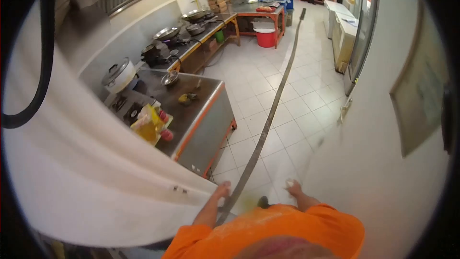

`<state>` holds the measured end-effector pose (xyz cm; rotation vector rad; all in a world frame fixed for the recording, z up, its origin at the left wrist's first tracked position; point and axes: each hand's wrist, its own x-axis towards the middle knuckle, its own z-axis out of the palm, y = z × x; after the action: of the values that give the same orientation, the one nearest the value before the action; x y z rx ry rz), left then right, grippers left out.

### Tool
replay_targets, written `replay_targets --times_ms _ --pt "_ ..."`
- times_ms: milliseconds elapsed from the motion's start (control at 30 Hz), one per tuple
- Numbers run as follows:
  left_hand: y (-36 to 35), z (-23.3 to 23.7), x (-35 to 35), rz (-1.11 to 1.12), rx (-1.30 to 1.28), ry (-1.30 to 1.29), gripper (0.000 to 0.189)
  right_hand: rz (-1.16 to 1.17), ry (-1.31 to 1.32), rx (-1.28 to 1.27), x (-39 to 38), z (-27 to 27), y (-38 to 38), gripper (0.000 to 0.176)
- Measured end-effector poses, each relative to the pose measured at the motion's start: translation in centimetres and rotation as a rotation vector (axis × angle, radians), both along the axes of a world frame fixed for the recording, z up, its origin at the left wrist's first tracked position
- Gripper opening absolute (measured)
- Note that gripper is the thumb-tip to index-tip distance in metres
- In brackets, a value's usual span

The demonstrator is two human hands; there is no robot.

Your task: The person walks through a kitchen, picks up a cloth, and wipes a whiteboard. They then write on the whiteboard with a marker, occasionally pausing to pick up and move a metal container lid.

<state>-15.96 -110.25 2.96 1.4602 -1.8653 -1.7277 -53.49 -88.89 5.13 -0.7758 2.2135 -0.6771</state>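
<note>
My left hand (223,190) hangs low in front of my body, near the white wall corner and the front end of the steel-topped counter (211,86). Blur hides how its fingers lie, and no held thing shows. My right hand (295,189) is out to the right over the tiled floor (268,163), its fingers curled around a small pale thing too blurred to name. Both arms come from orange sleeves. On the counter stand yellow containers (149,123) with red tops, a small metal bowl (169,78) and a yellowish lump (186,98).
A large lidded pot (119,75) stands at the left, with pans (166,33) on burners beyond. A dark strip (273,110) runs along the floor. Farther back are a red bucket (265,37) and white chest units (345,33). Walls flank me on both sides.
</note>
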Motion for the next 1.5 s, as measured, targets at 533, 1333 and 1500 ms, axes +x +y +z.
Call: replay_targets --times_ms 533,1333,1500 --pt "-28.5 -3.9 -10.0 -0.297 0.229 -0.672 0.046 -0.506 0.264 0.021 -25.5 -4.7 -26.9 0.040" --pt "-84.4 -5.2 -73.1 -0.466 0.103 -0.463 0.047 -0.556 0.143 -0.271 -83.9 0.1 -76.9 0.056" --pt "-92.3 -1.9 -72.2 -0.436 0.175 -0.815 0.045 -0.573 0.297 -0.393 -98.4 5.9 -95.2 0.041"
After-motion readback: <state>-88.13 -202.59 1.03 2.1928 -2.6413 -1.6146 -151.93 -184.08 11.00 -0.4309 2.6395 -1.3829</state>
